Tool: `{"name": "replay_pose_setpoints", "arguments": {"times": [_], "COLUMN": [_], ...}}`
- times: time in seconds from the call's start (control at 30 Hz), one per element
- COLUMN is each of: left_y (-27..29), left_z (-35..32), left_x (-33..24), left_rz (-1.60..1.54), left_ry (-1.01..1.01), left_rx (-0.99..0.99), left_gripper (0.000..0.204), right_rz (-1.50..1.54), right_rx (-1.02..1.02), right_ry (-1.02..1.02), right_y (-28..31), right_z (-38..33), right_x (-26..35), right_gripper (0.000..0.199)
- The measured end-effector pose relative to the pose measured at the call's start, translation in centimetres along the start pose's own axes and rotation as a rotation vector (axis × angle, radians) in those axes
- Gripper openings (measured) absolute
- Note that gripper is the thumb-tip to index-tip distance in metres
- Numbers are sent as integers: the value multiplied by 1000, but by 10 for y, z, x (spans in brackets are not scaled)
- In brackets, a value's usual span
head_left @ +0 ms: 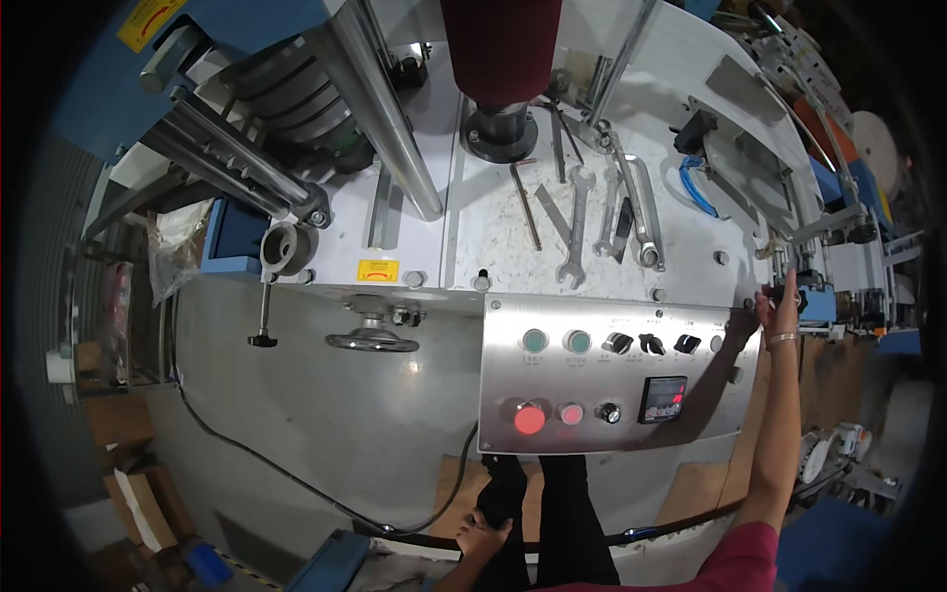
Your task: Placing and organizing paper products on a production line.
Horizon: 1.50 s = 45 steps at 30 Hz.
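Observation:
My right hand (779, 314) reaches forward past the right end of the control panel (621, 429). Its fingers close around a small dark knob (776, 294) on the metal fittings at the machine's right edge; the fingers partly hide the knob, and one finger points up. My left hand (481, 535) hangs low in front of my dark trousers, loosely bent, thumb apart from the fingers, with nothing visible in it. The steel panel carries green buttons (578, 340), black rotary switches (651, 343), a red mushroom button (530, 416) and a small lit display (663, 400).
Open-end wrenches (576, 227), hex keys (526, 205) and other hand tools lie on the white machine top (493, 252). A dark red roller (501, 44) stands above it. A handwheel (372, 341) sits below the front edge. A black cable (286, 477) runs across the floor.

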<state>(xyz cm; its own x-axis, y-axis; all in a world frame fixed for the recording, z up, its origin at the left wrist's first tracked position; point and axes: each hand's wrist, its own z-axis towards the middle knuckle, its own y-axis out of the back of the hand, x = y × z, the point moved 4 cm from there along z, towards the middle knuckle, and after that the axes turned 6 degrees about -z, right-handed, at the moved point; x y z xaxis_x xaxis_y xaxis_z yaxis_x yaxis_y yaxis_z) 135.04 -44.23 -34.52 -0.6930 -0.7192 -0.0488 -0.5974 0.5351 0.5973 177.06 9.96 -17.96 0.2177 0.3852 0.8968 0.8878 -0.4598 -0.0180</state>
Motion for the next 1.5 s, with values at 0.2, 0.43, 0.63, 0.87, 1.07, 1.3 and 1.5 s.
{"name": "replay_pose_setpoints", "arguments": {"times": [0.2, 0.43, 0.63, 0.87, 1.07, 1.3, 1.5], "left_y": [-1, 2, 0, 2, -1, 4, 6], "left_z": [-4, -5, -4, -3, -4, -6, -3], "left_x": [-2, -6, -6, -7, -6, -6, -7], "left_rz": [-8, 1, 31, 34, 35, 10, 14], "left_ry": [-1, 15, 13, 13, 2, 5, 11], "left_rx": [-6, 42, 9, 49, 30, 46, 63], "left_gripper": [97, 97, 96, 97, 97, 97, 97], "right_rz": [-591, -512, 127, -99, -503, -254, 257], "right_rx": [-233, -151, 176, -159, -280, -151, 175], "right_ry": [519, 406, -68, 61, 437, 246, -157], "right_y": [15, 27, 9, 8, 4, 2, 9], "right_z": [6, 23, 12, 3, -6, -2, 21], "right_x": [13, 11, 5, 10, 16, 11, 1], "right_gripper": [53, 48, 49, 52, 53, 51, 50]}}
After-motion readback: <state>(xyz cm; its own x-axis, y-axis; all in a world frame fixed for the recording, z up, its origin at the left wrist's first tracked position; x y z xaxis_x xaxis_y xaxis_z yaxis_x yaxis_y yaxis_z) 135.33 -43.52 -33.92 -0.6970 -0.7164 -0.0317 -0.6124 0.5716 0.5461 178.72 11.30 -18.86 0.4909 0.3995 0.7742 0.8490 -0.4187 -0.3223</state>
